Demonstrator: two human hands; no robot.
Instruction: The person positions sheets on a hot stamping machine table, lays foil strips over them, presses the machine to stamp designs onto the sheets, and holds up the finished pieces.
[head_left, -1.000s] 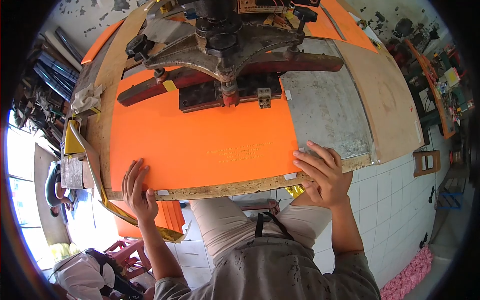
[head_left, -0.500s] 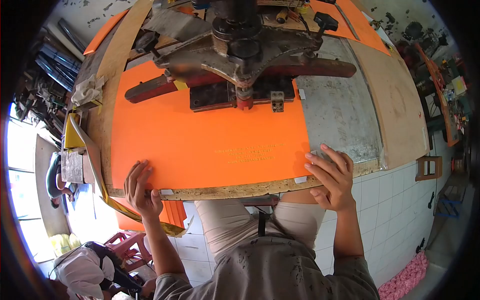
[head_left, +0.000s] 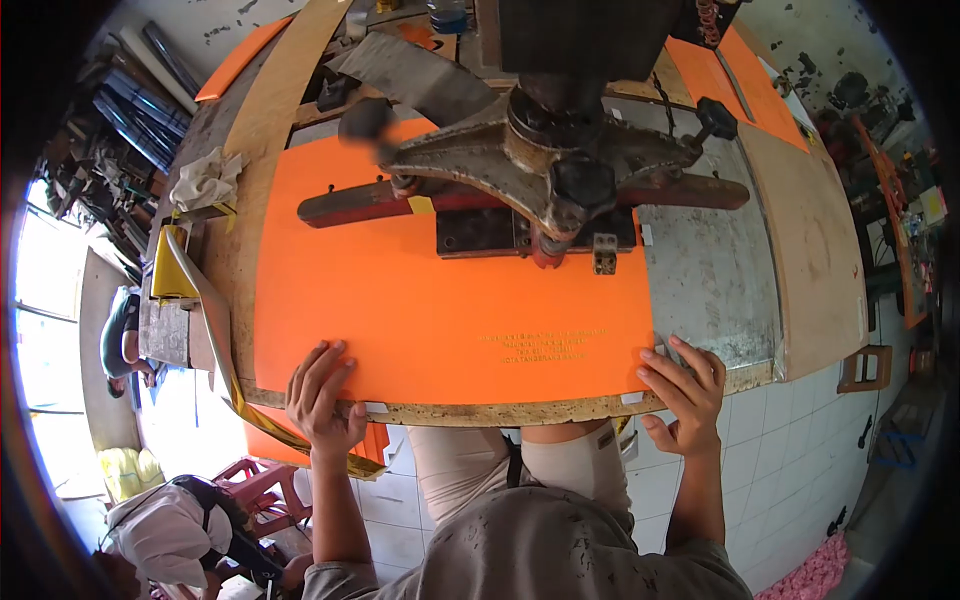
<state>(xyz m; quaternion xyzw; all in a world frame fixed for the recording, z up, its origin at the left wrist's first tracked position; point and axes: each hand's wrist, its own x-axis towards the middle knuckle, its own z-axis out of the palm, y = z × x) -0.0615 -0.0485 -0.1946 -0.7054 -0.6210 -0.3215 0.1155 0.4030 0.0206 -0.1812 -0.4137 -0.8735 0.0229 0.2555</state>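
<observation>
A large orange sheet [head_left: 430, 330] lies flat on the worn wooden board, with several lines of small gold print [head_left: 545, 345] near its lower right. My left hand [head_left: 325, 400] rests on the sheet's lower left edge, fingers spread and flat, thumb by a white tab [head_left: 376, 407]. At the lower right corner my right hand [head_left: 688, 393] touches the sheet with spread fingertips. Above the sheet's upper part hangs the press head [head_left: 545, 150] with a dark block [head_left: 480, 233] and a red bar [head_left: 345, 204]; it hides some of the sheet.
A grey metal plate [head_left: 705, 270] extends right of the sheet. Gold foil [head_left: 172, 265] and a crumpled cloth [head_left: 208, 180] are at the left. More orange sheets [head_left: 240, 60] lie behind. Two other people are at the left, one bent over in a white shirt [head_left: 165, 535].
The view has shifted, so the scene sits further right and lower. Both hands remain at the lower edge of the orange sheet, with the left hand slightly further right along it.
</observation>
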